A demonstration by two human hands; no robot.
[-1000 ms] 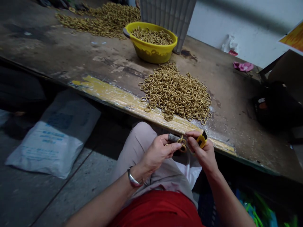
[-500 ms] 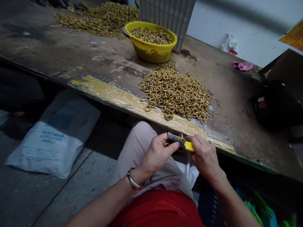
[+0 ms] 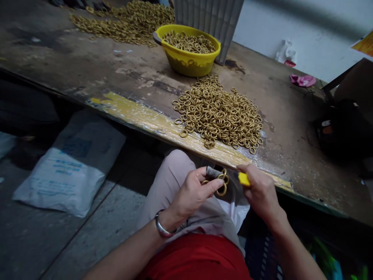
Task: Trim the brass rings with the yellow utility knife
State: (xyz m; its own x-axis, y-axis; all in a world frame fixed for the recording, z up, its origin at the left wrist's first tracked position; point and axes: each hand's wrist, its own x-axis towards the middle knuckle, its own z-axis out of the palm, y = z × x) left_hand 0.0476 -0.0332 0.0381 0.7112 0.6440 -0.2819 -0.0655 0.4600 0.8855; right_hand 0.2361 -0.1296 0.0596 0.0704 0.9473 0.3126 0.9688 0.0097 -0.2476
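My left hand [image 3: 190, 190] is closed, pinching several brass-coloured rings [image 3: 223, 188] between the thumb and the index finger. A grey fabric sleeve [image 3: 214, 172] covers that index finger, and another ring peeks out behind the thumb. Over to the right, my right hand [image 3: 260, 190] grips a small yellow-handled tool [image 3: 244, 179]; its working end is blurred, and a gap separates it from the rings. Both hands are above my lap, just below the table edge. On the table in front of them lies a pile of loose rings [image 3: 221, 112].
Behind the pile stands a yellow basin [image 3: 189, 64] filled with rings, with a grey ribbed crate [image 3: 208, 23] at its back. Another ring heap [image 3: 128, 23] spreads at far left. A dark bag [image 3: 344, 128] sits at right. A white sack [image 3: 70, 167] rests on the floor.
My right hand has pulled the yellow-handled tool away to the right, off the rings. My left hand keeps its pinch, and the rings now hang more in sight.
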